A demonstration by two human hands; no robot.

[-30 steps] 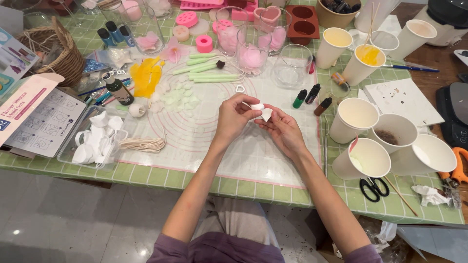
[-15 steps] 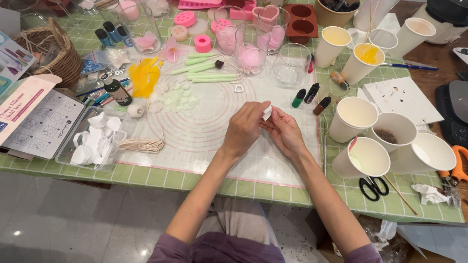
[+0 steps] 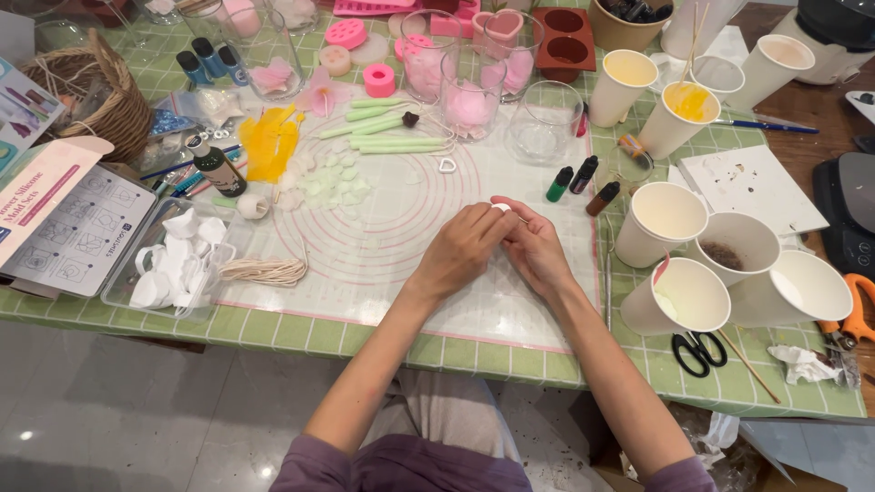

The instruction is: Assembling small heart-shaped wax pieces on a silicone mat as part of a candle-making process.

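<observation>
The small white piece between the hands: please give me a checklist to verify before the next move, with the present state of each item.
1. Small white piece held by both hands: ok, left hand and right hand meet on it.
2. Shape of the piece: cannot tell, fingers hide most of it.
3. Hands over the translucent mat: ok.
4. Bare mat beneath the hands: ok.
5. Three small dropper bottles upright, apart from the hands: ok.
6. Nearest paper cup upright, apart from the right hand: ok.
</observation>
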